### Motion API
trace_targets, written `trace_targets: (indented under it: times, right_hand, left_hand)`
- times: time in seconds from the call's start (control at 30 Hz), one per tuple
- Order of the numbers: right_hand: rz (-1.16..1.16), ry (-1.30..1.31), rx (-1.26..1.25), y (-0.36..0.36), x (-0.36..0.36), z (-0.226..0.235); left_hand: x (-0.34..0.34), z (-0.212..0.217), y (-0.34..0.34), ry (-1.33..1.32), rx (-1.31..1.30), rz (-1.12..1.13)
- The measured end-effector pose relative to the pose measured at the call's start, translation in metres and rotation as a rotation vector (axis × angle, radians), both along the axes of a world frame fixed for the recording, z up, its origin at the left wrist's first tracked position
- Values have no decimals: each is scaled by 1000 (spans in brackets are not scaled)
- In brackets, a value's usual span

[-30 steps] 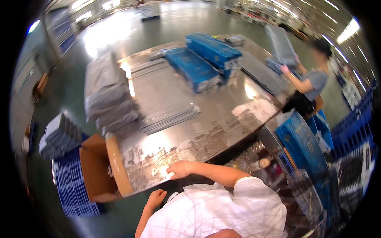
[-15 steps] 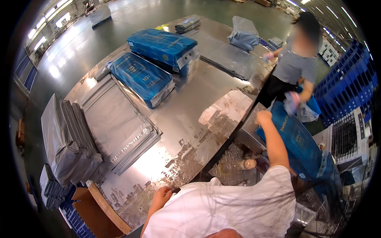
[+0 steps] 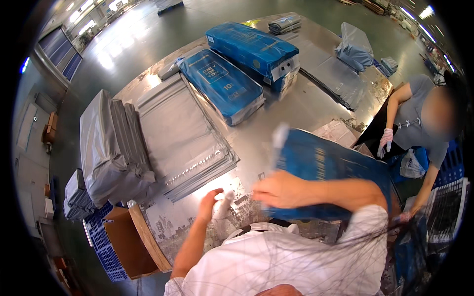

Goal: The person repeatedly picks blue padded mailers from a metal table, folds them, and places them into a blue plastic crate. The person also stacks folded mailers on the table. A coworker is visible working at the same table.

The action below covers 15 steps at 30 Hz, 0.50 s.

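Observation:
A big blue plastic-wrapped pack lies tilted over the near edge of the metal table, smeared by motion. Along its near-left end my right hand is closed on it; the fingertips are blurred. My left hand hovers over the worn near part of the table, fingers loosely apart. A pale blurred shape beside it cannot be made out. Left of the hands is a flat stack of grey plastic mailing bags. Farther off, a blue pack lies next to another blue pack.
A tall pile of grey filled bags stands at the table's left edge, above a blue crate with a cardboard box. Grey bags sit at the far right. A co-worker in a grey top and gloves stands to the right.
My right hand has swung left and brought the blue pack from the right side onto the table. My left hand has risen from the table's edge. The view has turned right.

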State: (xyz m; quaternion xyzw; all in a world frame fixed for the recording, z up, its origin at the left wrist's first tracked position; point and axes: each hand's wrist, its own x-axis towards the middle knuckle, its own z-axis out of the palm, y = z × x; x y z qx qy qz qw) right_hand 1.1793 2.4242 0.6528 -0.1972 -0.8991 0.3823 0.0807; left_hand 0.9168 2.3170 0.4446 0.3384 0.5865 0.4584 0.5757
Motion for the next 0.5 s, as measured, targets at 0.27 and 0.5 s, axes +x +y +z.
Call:
trace_targets:
  times: [0.27, 0.5]
  right_hand:
    - [-102, 806, 188, 124, -207, 21]
    - [-572, 202, -386, 220, -3, -263]
  left_hand:
    - [-166, -62, -15, -513, 89, 1174]
    - [-61, -85, -88, -596, -86, 688]
